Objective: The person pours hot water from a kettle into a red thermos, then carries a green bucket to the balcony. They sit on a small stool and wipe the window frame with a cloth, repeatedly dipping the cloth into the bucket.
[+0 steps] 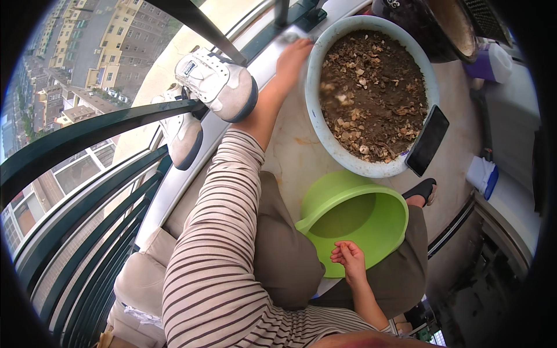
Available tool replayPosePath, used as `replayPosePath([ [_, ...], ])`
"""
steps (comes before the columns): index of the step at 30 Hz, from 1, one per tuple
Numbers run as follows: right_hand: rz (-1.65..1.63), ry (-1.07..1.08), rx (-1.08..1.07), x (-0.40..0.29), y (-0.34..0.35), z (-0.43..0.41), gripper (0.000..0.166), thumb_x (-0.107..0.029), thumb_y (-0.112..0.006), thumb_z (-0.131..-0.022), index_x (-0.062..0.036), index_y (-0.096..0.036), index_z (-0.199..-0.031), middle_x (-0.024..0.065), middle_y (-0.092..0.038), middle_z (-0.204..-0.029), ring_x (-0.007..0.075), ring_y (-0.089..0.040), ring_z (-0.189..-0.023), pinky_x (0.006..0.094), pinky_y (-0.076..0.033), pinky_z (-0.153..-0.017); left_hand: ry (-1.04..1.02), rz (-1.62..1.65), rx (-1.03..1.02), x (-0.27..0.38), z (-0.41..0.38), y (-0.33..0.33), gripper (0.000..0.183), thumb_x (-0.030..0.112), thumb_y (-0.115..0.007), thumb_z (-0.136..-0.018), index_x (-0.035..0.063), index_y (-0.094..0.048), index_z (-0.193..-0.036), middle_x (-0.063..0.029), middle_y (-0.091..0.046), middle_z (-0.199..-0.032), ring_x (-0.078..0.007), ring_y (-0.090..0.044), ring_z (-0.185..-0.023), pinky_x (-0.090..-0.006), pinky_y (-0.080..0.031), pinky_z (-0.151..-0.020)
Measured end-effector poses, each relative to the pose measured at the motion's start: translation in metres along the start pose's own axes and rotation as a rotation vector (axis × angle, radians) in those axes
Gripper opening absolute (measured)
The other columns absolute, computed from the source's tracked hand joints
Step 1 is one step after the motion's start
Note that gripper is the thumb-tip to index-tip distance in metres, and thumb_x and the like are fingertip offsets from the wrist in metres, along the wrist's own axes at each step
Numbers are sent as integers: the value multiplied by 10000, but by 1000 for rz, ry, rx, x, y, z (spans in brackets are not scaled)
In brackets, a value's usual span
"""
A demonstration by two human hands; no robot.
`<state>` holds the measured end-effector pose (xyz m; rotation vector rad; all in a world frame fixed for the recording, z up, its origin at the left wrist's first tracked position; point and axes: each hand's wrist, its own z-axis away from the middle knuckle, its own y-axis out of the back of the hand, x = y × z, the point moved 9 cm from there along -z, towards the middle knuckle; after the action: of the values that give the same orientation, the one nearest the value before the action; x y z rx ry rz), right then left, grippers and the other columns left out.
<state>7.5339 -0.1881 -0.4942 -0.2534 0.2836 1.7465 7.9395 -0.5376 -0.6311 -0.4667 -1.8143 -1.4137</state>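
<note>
My left arm, in a striped sleeve, reaches up along the white sill. At its end my left hand (292, 58) is beside the rim of a pale blue round tub (314, 108). A blurred whitish thing (292, 35) lies by its fingers, and I cannot tell whether they hold it. Dark soil (374, 87) with dry flakes and shell-like bits fills the tub. Over the near rim of a tilted green plastic basin (383, 230), my right hand (349, 259) has its fingers curled and thumb folded in, with nothing visible in it. The basin rests between my knees.
A black smartphone (427, 141) leans on the tub's right rim. White sneakers (217, 85) sit by the dark green railing (100, 122) at left, high above a street. A dark pot (417, 26) and a purple-and-white container (489, 63) stand at upper right.
</note>
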Motion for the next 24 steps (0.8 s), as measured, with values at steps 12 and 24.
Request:
replayPosePath([
  [12, -19, -64, -11, 8, 7, 2, 206, -174, -478, -944, -1, -577, -996, 74, -607, -801, 140, -601, -685, 250, -508, -644, 12, 66, 604, -60, -64, 25, 479, 378, -506, -887, 34, -476, -1219, -151, -548, -1195, -297, -478, -1146, -368, -355, -953],
  [24, -39, -35, -49, -1, -1, 1, 218, -187, -472, -950, 1, -569, -1001, 77, -612, -808, 146, -610, -697, 261, -516, -649, -198, -21, 255, -13, -34, -1, 353, 66, -497, -813, 147, -611, -1137, -58, -564, -1215, -222, -492, -1175, -320, -447, -928],
])
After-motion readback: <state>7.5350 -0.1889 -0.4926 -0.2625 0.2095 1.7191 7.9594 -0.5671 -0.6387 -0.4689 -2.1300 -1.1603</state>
